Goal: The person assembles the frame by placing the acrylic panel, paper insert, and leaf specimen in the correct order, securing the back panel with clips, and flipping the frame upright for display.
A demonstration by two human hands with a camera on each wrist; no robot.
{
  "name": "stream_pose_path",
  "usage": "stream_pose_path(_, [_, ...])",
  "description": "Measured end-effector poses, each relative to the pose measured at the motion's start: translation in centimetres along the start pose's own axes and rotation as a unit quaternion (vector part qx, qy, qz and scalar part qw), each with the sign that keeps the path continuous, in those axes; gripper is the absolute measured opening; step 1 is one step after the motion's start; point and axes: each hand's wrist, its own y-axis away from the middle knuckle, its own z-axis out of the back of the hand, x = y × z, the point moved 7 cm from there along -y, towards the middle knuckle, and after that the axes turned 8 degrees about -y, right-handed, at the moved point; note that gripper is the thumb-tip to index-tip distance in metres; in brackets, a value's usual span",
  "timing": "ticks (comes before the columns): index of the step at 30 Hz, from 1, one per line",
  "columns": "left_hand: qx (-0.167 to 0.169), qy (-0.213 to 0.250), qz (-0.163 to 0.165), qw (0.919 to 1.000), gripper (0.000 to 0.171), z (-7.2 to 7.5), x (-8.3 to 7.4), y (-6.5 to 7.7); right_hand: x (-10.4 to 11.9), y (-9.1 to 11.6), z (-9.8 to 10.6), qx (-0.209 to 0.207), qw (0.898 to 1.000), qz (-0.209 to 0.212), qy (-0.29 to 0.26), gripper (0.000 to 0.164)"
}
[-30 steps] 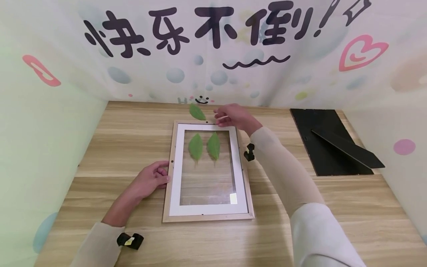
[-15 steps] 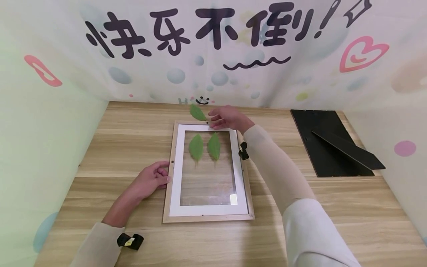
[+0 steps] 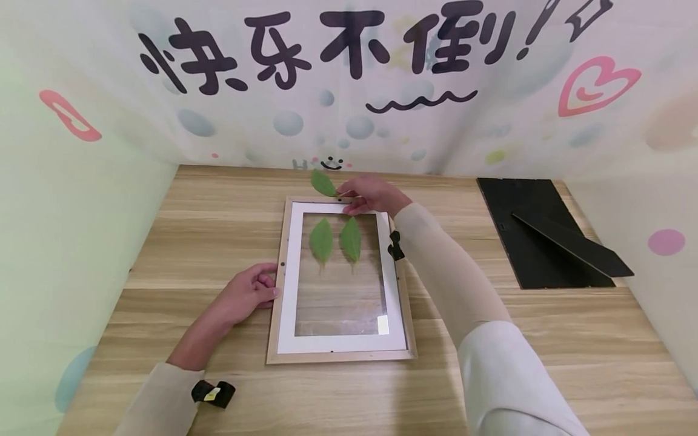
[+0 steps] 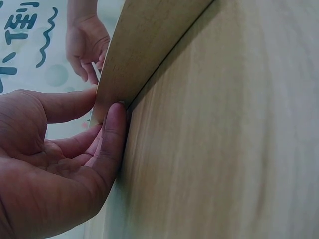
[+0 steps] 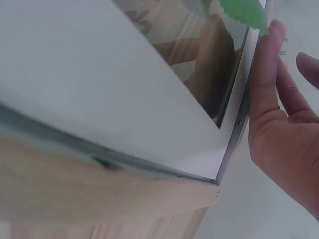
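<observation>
My left hand (image 3: 244,295) sat at the left side of the frame (image 3: 338,357), fingers spread, tips against the wood; frame flat on the table (image 3: 196,230), white mat (image 3: 286,290) facing up; left leaf (image 3: 321,240) and right leaf (image 3: 351,240) side by side within its opening, stalks toward me; third leaf (image 3: 323,182) just beyond the far edge, stalk toward my right hand (image 3: 376,194); those fingers apart; could not tell if they touched it; black board (image 3: 520,254) well off right, its stand (image 3: 578,247) angled out.
</observation>
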Motion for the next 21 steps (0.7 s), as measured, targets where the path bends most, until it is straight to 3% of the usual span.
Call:
stream_pose_path(8, [0.001, 0.001, -0.004, 1.0000, 0.056, 0.01, -0.13, 0.01, -0.01, -0.18, -0.10, -0.013, 1.000, 0.003, 0.016, 0.027])
stream_pose_path(21, [-0.001, -0.001, 0.002, 1.0000, 0.057, -0.08, -0.41, 0.28, 0.67, 0.31, 0.36, -0.039, 0.998, 0.026, -0.045, 0.028])
